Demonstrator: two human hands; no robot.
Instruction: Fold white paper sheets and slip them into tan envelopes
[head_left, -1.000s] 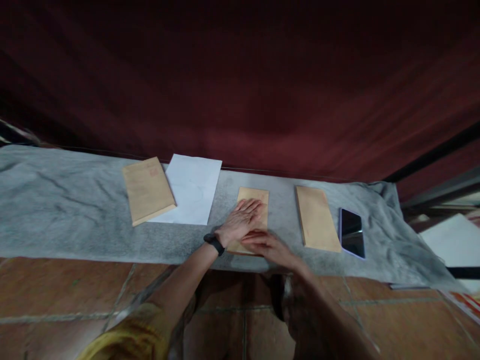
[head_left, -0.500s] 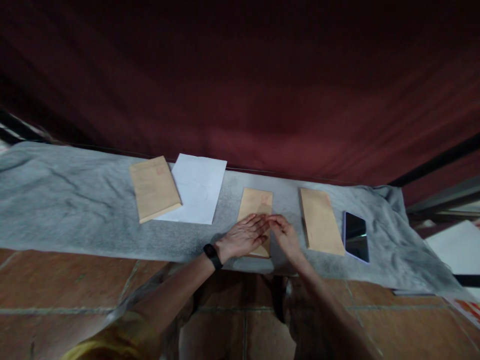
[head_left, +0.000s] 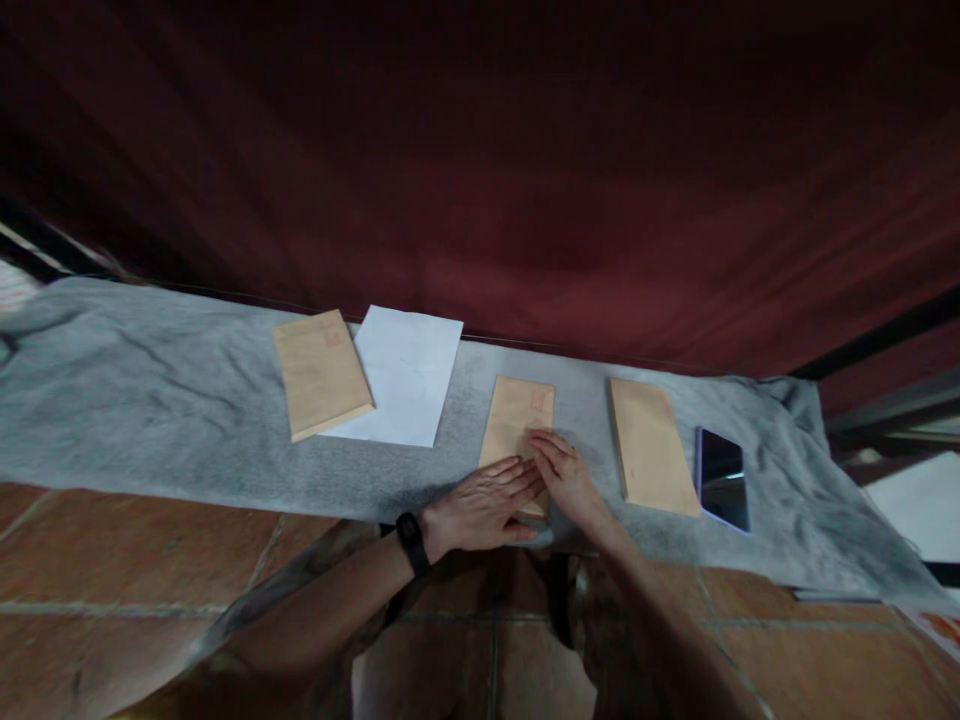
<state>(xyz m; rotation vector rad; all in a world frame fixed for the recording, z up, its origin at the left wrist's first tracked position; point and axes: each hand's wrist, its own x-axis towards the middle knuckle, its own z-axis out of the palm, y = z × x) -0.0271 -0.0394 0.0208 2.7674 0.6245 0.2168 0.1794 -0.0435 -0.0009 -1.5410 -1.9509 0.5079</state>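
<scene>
A brown paper envelope [head_left: 517, 405] with a red printed mark near its top right lies in front of me on the grey cloth. Across its lower part my left hand [head_left: 484, 502] rests flat, fingers stretched out, a black watch on the wrist. My right hand [head_left: 566, 482] touches the envelope's right side, its fingers extended and laid on the paper close to the left fingertips. Neither hand grips anything that I can see. The hands cover the envelope's lower half.
To the right lie a thick stack of brown envelopes [head_left: 651, 445] and a phone [head_left: 724, 478] in a purple case. On the left, another brown envelope [head_left: 322, 375] overlaps white paper [head_left: 412, 375]. Grey cloth [head_left: 180, 400] covers the narrow surface; a dark red curtain [head_left: 480, 200] hangs behind.
My left hand has slid down toward the envelope's near edge, baring more of its upper part. My right fingers have come from a pinch to lying on the paper. The view has shifted slightly.
</scene>
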